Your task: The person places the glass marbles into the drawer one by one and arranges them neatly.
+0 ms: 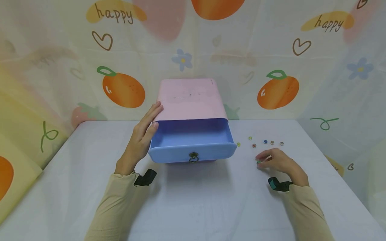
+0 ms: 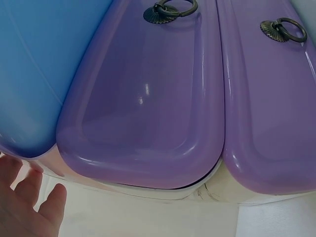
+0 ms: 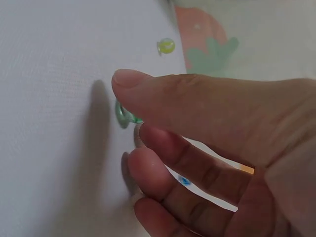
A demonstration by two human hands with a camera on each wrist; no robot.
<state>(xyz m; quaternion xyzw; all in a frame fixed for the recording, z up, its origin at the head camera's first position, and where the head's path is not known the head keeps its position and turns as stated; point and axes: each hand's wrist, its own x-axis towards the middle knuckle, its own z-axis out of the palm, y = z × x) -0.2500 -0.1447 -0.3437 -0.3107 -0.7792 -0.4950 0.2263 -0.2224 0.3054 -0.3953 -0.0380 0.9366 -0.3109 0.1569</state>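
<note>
A small chest of drawers with a pink top stands on the table, its blue top drawer pulled out and bare inside. My left hand rests along the chest's left side, fingers extended. In the left wrist view, its fingertips lie near the blue drawer's lower corner. To the right of the chest, my right hand is low over the table and pinches a green glass marble between thumb and forefinger. The thumb partly hides that marble, while the other fingers curl beneath.
Several other marbles lie scattered beyond the right hand, among them a yellow one, a blue one and a reddish one. Two purple drawers with ring pulls are closed under the blue one. A printed cloth hangs behind.
</note>
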